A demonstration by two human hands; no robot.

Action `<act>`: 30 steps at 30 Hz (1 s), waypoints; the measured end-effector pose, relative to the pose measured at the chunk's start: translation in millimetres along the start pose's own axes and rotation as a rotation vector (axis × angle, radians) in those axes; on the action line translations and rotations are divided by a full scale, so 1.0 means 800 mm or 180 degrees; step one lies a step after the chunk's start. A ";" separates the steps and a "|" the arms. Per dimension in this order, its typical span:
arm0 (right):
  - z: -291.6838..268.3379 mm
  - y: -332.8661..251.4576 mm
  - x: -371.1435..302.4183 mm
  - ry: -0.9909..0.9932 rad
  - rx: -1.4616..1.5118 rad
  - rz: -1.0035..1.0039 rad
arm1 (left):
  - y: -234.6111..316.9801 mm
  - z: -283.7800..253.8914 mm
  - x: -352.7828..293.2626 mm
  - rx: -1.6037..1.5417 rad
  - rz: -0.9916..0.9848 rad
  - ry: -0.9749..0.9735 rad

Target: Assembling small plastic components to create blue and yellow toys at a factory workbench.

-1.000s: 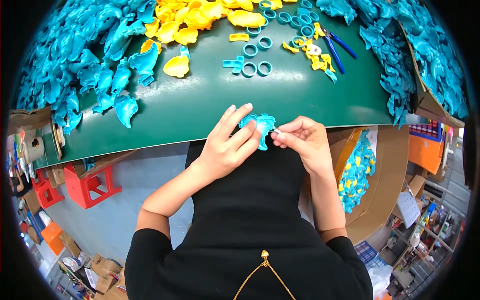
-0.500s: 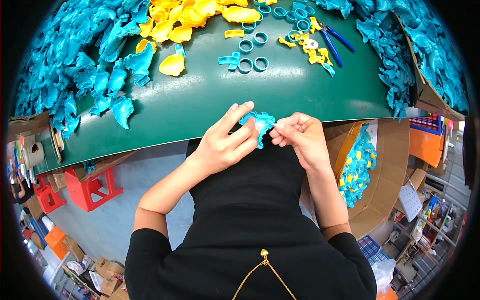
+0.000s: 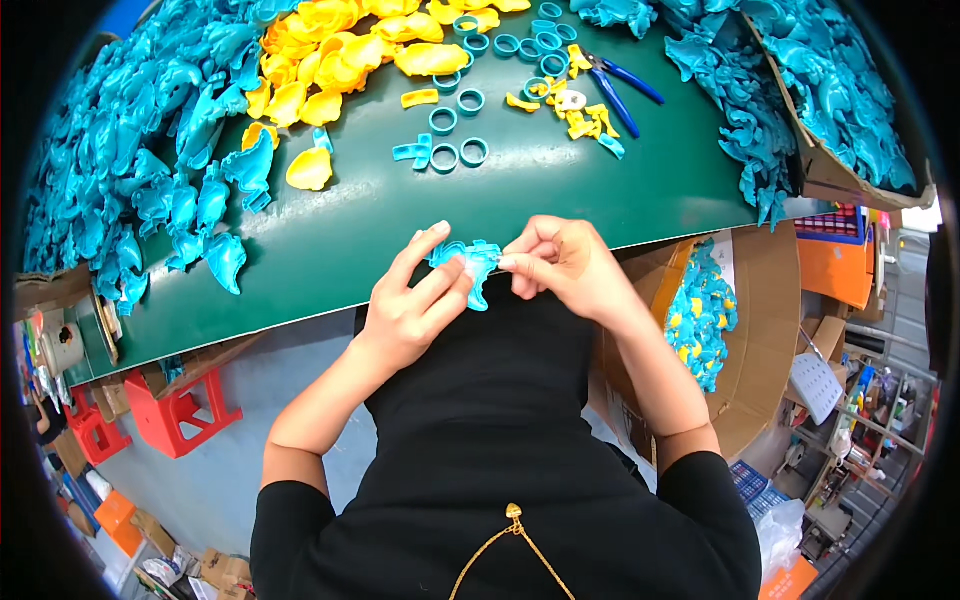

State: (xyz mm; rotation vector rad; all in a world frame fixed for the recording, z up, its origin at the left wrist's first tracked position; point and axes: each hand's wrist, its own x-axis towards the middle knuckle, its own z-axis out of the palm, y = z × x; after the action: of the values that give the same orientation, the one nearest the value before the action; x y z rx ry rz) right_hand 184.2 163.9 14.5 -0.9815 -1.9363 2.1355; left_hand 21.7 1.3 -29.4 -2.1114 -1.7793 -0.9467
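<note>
A curved, frilly-edged turquoise plastic piece [image 3: 481, 264] is held just off the near edge of the green table. My left hand [image 3: 405, 310] grips it from the left, thumb and fingers closed on it, with the index finger stretched along its far side. On the opposite side, my right hand [image 3: 568, 265] pinches the piece's right edge between thumb and curled index finger. Whether a smaller bit sits within that pinch is too small to make out. Fingers hide part of the piece.
On the green table [image 3: 600, 190] lie a turquoise heap [image 3: 130, 150], yellow pieces [image 3: 340, 60], turquoise rings [image 3: 443, 121] and blue-handled cutters [image 3: 622, 90]. A carton [image 3: 765, 340] with turquoise and yellow bits stands below right; a red stool [image 3: 165, 420] is lower left.
The whole view has shifted, so table items appear lower and further left. Both hands still hold the turquoise piece, and my right hand has turned slightly, its wrist further out.
</note>
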 end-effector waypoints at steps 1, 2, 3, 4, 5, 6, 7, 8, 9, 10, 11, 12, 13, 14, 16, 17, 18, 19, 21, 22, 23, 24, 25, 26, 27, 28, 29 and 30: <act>-0.011 -0.014 0.006 -0.0119 -0.0214 -0.0025 | 0.002 -0.003 0.001 -0.0054 -0.0137 -0.0067; -0.024 -0.023 0.015 -0.0241 -0.0431 -0.0049 | 0.003 -0.007 0.004 -0.0105 -0.0277 -0.0134; -0.038 -0.022 0.025 0.0403 -0.0592 -0.0518 | 0.007 -0.015 0.014 0.0079 -0.0183 -0.0237; -0.051 -0.034 0.035 0.1303 -0.1452 -0.0945 | 0.015 -0.017 0.018 0.0076 -0.0174 -0.0229; -0.074 -0.035 0.052 0.1955 -0.2223 -0.1596 | 0.023 -0.020 0.024 0.0277 -0.0226 -0.0386; -0.092 -0.034 0.063 0.2078 -0.3091 -0.1900 | 0.026 -0.022 0.027 0.0499 -0.0297 -0.0548; -0.100 -0.028 0.071 0.2020 -0.3240 -0.1940 | 0.025 -0.023 0.034 0.0495 -0.0259 -0.0583; -0.106 -0.022 0.077 0.1962 -0.3389 -0.1975 | 0.022 -0.020 0.038 0.0508 -0.0242 -0.0562; -0.109 -0.020 0.079 0.1940 -0.3393 -0.2000 | 0.022 -0.018 0.040 0.0332 -0.0358 -0.0567; -0.111 -0.018 0.080 0.1989 -0.3435 -0.2214 | 0.022 -0.015 0.042 0.0150 -0.0473 -0.0573; -0.112 -0.017 0.082 0.2039 -0.3473 -0.2422 | 0.018 -0.012 0.047 0.0049 -0.0421 -0.0512; -0.109 -0.018 0.079 0.2013 -0.3460 -0.2423 | 0.017 -0.006 0.048 0.0057 -0.0444 -0.0524; -0.099 -0.021 0.072 0.2059 -0.3175 -0.2420 | 0.017 0.002 0.045 -0.0106 -0.0555 -0.0370; -0.088 -0.023 0.061 0.2103 -0.2886 -0.2406 | 0.018 0.007 0.044 -0.0267 -0.0667 -0.0217; -0.045 -0.025 0.029 0.1736 -0.1560 -0.1796 | 0.018 0.009 0.045 -0.0198 -0.0665 -0.0195; -0.025 -0.017 0.016 0.1574 -0.1422 -0.1715 | 0.019 0.011 0.045 -0.0186 -0.0687 -0.0167; -0.010 -0.012 0.008 0.1447 -0.1292 -0.1643 | 0.019 0.013 0.049 -0.0187 -0.0677 -0.0128; 0.002 -0.001 0.006 0.1405 -0.1293 -0.1711 | 0.018 0.014 0.051 -0.0189 -0.0679 -0.0152; 0.015 0.023 0.013 0.1442 -0.1549 -0.1952 | 0.018 0.014 0.052 -0.0082 -0.0639 -0.0074; 0.018 0.029 0.016 0.1444 -0.1535 -0.1939 | 0.019 0.014 0.051 -0.0086 -0.0640 -0.0093; 0.021 0.033 0.019 0.1586 -0.1742 -0.2111 | 0.019 0.014 0.050 -0.0130 -0.0686 -0.0127; 0.022 0.035 0.021 0.1722 -0.1954 -0.2289 | 0.019 0.015 0.050 -0.0171 -0.0736 -0.0155; 0.020 0.036 0.025 0.1677 -0.1946 -0.2348 | 0.019 0.015 0.050 -0.0169 -0.0739 -0.0159; 0.017 0.035 0.027 0.1674 -0.1945 -0.2348 | 0.018 0.016 0.050 -0.0189 -0.0759 -0.0139; 0.014 0.034 0.029 0.1564 -0.1928 -0.2332 | 0.018 0.017 0.049 -0.0205 -0.0784 -0.0119; 0.011 0.033 0.029 0.1455 -0.1915 -0.2319 | 0.017 0.019 0.049 -0.0198 -0.0790 -0.0115; 0.009 0.034 0.028 0.1370 -0.2072 -0.2370 | 0.017 0.021 0.049 -0.0207 -0.0804 -0.0084; 0.012 0.033 0.025 0.1369 -0.2075 -0.2371 | 0.017 0.021 0.048 -0.0227 -0.0814 -0.0057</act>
State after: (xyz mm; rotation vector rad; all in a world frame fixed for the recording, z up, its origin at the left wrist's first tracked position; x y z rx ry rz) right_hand 172.6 160.4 -17.8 -0.5502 -2.2778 0.8430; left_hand 42.5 37.9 -16.3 -1.9699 -2.0909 -1.0699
